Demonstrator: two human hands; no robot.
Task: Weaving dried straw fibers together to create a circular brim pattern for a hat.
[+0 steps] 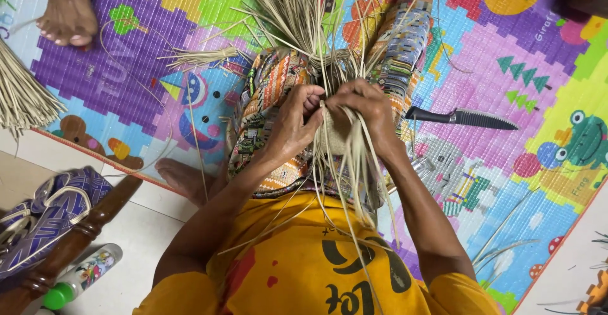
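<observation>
Woven piece [335, 139] mostly hidden behind both hands, shape hard to make out; pale dry straw strands [297, 11] fan out above the lap. Left hand [292, 125] and right hand [367, 113] pinch strands together, fingertips touching. Knife [459, 118] lies on the mat [506, 182] just right.

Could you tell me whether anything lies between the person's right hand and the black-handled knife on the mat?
Nothing solid does. The right hand grips the straw strips over the lap, and the knife lies to its right on the play mat. Only the patterned cloth on the leg and a few loose strands cross the gap.
</observation>
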